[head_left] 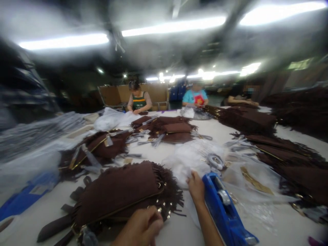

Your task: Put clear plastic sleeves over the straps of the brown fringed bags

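Left hand (pixel 143 223) curls in front, its fingers bent and drawn in, just beside the lower edge of a dark-brown fabric bag with fringe and gold-coloured fittings (pixel 120 191); whether it grips anything I cannot tell. That bag lies on the off-white desk (pixel 176 230), ahead and to the left. A white ring-shaped roll (pixel 9 223) sits at the left edge, near a flat blue item (pixel 30 193).

Right hand (pixel 196 187) reaches further out, fingers folded together at the edge of a heap of cloudy white plastic wrapping (pixel 189 155); I cannot tell if they clamp on it. Right of its forearm lies a long blue tape dispenser (pixel 217 206), with a coiled grey strap (pixel 214 161) just beyond.

Farther off, more brown fringed bags lie left (pixel 102 150), right (pixel 282 150) and at centre (pixel 176 129). Across the desk are a person in a green apron (pixel 139 102), one in a light-blue top (pixel 189 97) and another in dark clothing (pixel 238 94), under bright tube lights (pixel 174 26).
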